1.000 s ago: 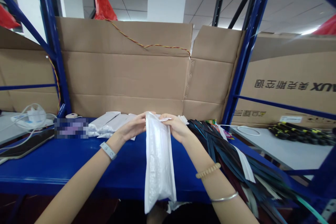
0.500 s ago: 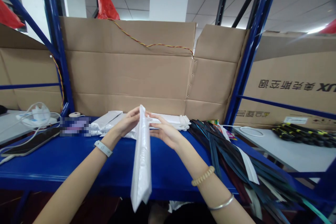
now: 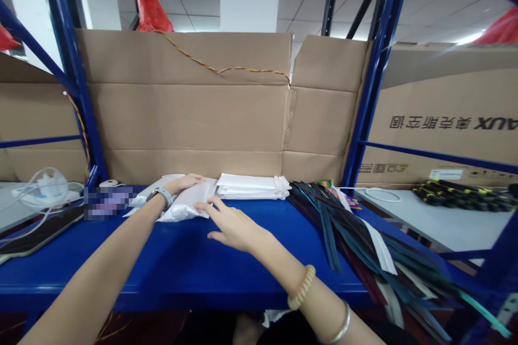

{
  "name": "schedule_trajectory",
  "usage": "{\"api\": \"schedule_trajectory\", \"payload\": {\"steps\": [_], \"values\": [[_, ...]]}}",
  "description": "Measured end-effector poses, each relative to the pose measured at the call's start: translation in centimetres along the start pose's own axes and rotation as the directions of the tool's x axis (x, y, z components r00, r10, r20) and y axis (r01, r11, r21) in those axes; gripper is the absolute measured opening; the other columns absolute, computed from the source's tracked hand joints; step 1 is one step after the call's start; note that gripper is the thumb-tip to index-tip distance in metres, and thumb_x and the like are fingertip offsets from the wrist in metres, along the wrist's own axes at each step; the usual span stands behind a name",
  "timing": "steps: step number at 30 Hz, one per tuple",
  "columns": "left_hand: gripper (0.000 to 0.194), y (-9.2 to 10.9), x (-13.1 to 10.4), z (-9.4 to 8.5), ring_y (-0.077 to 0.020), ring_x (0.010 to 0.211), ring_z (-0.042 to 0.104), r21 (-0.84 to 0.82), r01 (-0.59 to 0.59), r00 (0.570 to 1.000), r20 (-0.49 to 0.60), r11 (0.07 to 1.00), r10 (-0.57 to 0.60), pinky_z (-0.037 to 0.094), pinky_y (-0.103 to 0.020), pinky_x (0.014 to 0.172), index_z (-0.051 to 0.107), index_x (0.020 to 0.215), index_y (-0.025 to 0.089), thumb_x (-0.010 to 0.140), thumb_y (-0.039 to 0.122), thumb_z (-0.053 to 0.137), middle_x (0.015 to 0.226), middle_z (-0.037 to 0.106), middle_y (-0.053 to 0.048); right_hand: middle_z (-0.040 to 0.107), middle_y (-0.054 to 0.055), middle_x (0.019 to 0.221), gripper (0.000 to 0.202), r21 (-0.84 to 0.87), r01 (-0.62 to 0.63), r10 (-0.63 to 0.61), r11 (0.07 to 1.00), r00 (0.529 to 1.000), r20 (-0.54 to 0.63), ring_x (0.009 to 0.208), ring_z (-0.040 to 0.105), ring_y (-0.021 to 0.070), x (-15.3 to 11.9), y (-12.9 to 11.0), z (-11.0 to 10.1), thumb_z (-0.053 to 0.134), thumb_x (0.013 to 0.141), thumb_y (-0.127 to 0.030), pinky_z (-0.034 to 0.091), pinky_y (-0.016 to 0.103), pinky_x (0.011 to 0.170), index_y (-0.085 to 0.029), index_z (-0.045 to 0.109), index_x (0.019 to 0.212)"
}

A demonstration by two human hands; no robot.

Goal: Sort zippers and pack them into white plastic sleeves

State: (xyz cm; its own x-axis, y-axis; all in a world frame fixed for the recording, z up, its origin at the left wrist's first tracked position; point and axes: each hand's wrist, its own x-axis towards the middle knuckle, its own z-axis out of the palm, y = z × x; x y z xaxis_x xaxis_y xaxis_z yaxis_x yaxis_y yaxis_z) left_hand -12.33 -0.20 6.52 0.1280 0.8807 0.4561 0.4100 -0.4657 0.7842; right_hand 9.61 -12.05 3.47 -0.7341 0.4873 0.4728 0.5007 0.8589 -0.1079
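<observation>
A white plastic packet (image 3: 190,202) lies flat on the blue table (image 3: 243,275), left of the middle, over other white packets. My left hand (image 3: 184,183) rests on its upper left part with the fingers stretched out. At its right edge my right hand (image 3: 234,223) has its fingers apart, fingertips at or just above the plastic. To the right lies a stack of flat white packets (image 3: 253,187), touched by neither hand.
A bundle of dark zipper strips (image 3: 343,215) hangs over the table's right side. A phone (image 3: 40,232) and a white cable (image 3: 52,188) are at the left. Cardboard (image 3: 194,118) stands behind, between blue posts.
The white packet that both hands held upright has come down flat onto the packets at the left. My left hand has moved left; my right hand has come away from its grip.
</observation>
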Motion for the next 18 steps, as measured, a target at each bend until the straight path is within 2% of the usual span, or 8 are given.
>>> {"api": "schedule_trajectory", "payload": {"steps": [5,10,13,15,18], "values": [[0.033,-1.2,2.2,0.6,-0.0203,0.099,0.058,0.123,0.023,0.995,0.097,0.992,-0.035,0.05,-0.041,0.083,0.054,0.116,0.015,0.089,0.033,0.052,0.116,0.056,-0.008,0.041,0.012,0.131,0.045,-0.087,0.058,-0.067,0.994,0.993,-0.098,0.085,0.062,0.0204,0.4,-1.3,1.2,0.043,0.088,-0.014,0.055,0.036,0.07,-0.024,0.038,0.131],[0.02,-2.1,3.6,-0.1,-0.0234,0.099,0.054,0.232,-0.034,0.995,0.095,0.972,0.012,0.041,-0.035,0.087,0.065,0.09,0.014,0.073,0.025,0.067,0.097,0.064,-0.007,0.048,0.017,0.126,0.039,-0.134,0.111,-0.129,0.985,0.983,-0.134,0.112,0.051,0.0245,0.5,-1.5,2.7,0.033,0.087,-0.004,0.049,0.037,0.091,-0.008,0.046,0.124],[0.022,-0.9,3.8,-1.0,-0.0249,0.104,0.049,0.285,-0.1,0.992,0.108,0.953,0.072,0.037,-0.032,0.089,0.066,0.087,0.016,0.069,0.029,0.068,0.1,0.063,-0.007,0.045,0.019,0.131,0.043,-0.11,0.077,-0.094,0.991,0.982,-0.163,0.121,0.045,0.0252,0.6,-1.4,3.2,0.034,0.087,-0.006,0.046,0.037,0.097,-0.004,0.042,0.129],[0.021,0.4,3.2,-1.7,-0.0248,0.101,0.05,0.315,-0.127,0.985,0.15,0.941,0.083,0.037,-0.031,0.087,0.067,0.083,0.018,0.069,0.034,0.067,0.098,0.064,-0.006,0.04,0.019,0.136,0.046,-0.085,0.033,-0.048,0.996,0.982,-0.184,0.124,0.042,0.0258,0.7,-1.3,3.4,0.036,0.087,-0.01,0.045,0.037,0.099,-0.003,0.039,0.132],[0.024,2.5,1.1,-2.7,-0.0235,0.091,0.055,0.366,-0.172,0.949,0.31,0.915,0.055,0.039,-0.029,0.081,0.069,0.084,0.02,0.068,0.039,0.068,0.094,0.066,-0.005,0.033,0.021,0.141,0.052,-0.042,-0.022,0.014,0.999,0.983,-0.183,0.129,0.036,0.0268,0.8,-0.9,3.6,0.039,0.085,-0.013,0.04,0.038,0.104,0.0,0.035,0.136]]}}
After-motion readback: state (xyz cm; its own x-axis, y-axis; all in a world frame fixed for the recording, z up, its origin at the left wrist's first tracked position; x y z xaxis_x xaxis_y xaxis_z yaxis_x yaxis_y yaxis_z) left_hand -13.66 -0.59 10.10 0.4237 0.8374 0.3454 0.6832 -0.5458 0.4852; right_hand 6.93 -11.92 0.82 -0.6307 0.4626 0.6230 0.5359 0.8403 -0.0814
